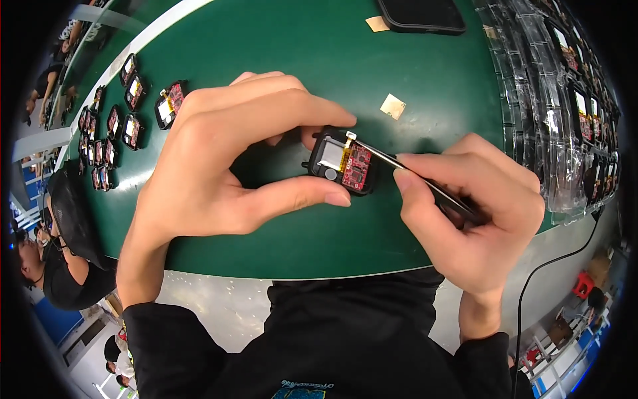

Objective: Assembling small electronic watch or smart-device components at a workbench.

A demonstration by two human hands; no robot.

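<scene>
My left hand (pixel 226 146) grips a small black device housing (pixel 325 178) by its edges, between thumb and fingers. Inside the housing show a silvery battery, a red circuit board (pixel 357 166), a yellow strip and a round grey part. My right hand (pixel 475 206) is closed on a pair of dark tweezers (pixel 425 178). Their tip reaches a small white piece (pixel 351 135) at the housing's upper edge; whether they pinch it I cannot tell. Just left of my left hand lies another open housing (pixel 171 103) of the same kind.
Several similar housings (pixel 133 132) stand at the table's left. Clear plastic trays (pixel 531 113) holding more of them are at right. A pale square piece (pixel 393 106) lies beyond my hands, and a black phone-like object (pixel 423 14) at the far edge. A black cable (pixel 525 292) hangs at right.
</scene>
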